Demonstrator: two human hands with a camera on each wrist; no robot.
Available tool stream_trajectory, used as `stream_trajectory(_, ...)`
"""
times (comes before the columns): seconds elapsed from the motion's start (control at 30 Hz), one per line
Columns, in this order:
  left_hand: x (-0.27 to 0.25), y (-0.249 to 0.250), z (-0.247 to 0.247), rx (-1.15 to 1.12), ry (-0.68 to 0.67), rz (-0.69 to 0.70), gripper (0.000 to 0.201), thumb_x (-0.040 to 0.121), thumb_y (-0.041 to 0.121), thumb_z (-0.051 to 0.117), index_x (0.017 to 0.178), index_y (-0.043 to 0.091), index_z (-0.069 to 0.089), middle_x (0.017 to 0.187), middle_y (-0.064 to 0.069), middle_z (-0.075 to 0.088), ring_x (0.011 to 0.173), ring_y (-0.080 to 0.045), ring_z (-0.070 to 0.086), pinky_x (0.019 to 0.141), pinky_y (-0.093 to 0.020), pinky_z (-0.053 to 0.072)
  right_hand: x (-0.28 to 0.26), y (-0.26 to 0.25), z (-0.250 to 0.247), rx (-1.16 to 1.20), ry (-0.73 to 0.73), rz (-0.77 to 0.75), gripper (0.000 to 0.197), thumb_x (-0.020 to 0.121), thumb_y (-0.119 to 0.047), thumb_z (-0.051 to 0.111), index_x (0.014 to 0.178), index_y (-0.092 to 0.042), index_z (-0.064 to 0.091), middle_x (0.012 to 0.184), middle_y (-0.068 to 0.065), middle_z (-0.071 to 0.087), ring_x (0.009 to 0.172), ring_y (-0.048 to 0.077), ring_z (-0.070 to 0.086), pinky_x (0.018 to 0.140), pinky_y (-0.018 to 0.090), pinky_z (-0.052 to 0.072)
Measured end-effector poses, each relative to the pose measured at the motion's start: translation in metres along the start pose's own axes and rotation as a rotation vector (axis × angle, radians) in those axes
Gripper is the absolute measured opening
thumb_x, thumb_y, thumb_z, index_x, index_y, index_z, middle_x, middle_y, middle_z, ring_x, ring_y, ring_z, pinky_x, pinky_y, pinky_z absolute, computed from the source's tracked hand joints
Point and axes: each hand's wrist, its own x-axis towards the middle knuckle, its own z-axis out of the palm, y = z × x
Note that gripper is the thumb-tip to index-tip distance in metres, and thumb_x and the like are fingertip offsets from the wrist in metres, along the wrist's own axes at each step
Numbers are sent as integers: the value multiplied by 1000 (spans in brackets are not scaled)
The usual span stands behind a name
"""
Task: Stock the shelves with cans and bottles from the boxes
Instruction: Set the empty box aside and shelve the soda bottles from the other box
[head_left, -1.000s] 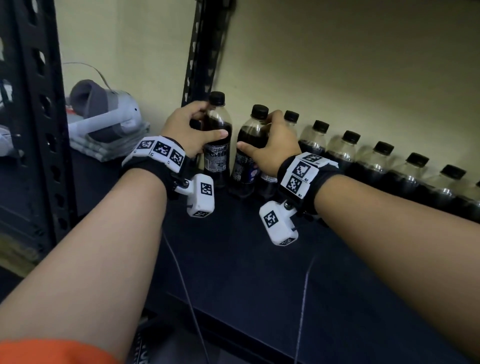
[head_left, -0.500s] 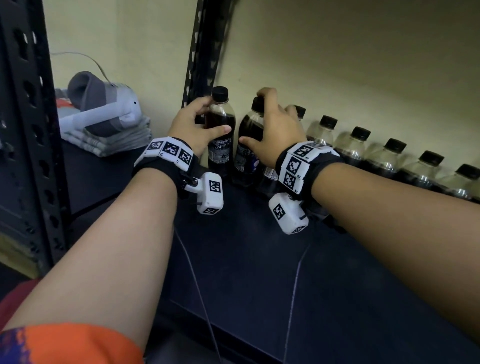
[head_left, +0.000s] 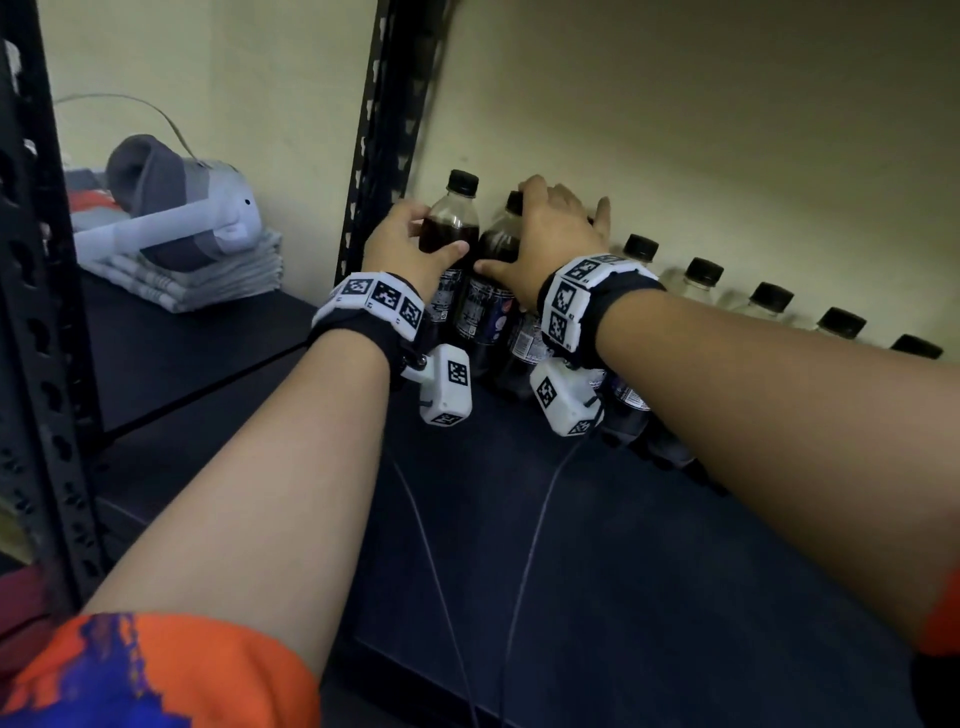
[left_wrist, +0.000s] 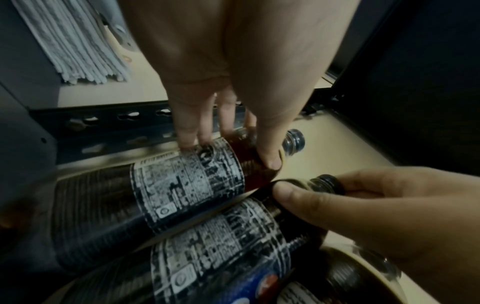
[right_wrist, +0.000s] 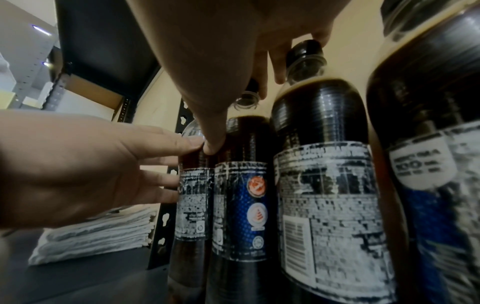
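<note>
Folded towels (head_left: 208, 280) lie beyond the shelf (head_left: 519, 519) post (head_left: 384, 140); left hand (head_left: 400, 244) grips the end bottle (head_left: 452, 244), right hand (head_left: 550, 234) clasps the second bottle (head_left: 493, 291); five caps (head_left: 704, 271) trail along the back edge.

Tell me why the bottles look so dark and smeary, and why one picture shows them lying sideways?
Head view: the shelf is dim and shadowed, so the bottles' dark drink looks nearly black. Left wrist view: that camera is turned, so the bottle in the left hand only looks sideways, and its label is smeared. Right wrist view: the wide lens makes the bottles bulge and lean; the nearest is blurry.
</note>
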Motion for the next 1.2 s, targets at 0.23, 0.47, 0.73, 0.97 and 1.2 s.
stream_trajectory(0.23,-1,1,12,173,71,-49,68,79,34,83,141,31,55,121,-13,65,111,-30,63,97,-44,53,3,-3,2,-19,-28,0,83,81,-62,71,140,-13,38,141,8,52,140,27,40,120,65,7)
stream_trajectory(0.47,-8,12,-7,230,-17,-133,55,89,43,71,133,15,53,125,-6,64,108,-24,63,82,-29,45,1,4,-8,-45,-100,-49,80,89,-61,59,148,-14,33,151,11,43,147,30,30,121,62,11)
stream_trajectory(0.73,-42,63,-26,431,-177,-13,47,91,46,69,126,15,64,114,2,65,110,-25,63,85,-27,45,-16,34,-48,-13,-163,-36,78,88,-62,58,145,-12,39,138,12,54,122,34,54,100,49,48)
stream_trajectory(0.97,-89,104,-28,625,-315,107,63,92,48,66,143,14,51,135,-11,61,122,-30,58,96,-34,47,-71,76,-85,31,-223,32,86,87,-66,59,151,-13,35,140,12,54,124,34,54,100,43,50)
stream_trajectory(1.2,-142,143,-21,736,-447,157,73,91,54,64,149,16,43,142,-10,55,125,-30,56,98,-35,47,-149,110,-125,69,-282,124,85,87,-69,58,150,-17,37,136,10,60,121,31,58,94,37,50)
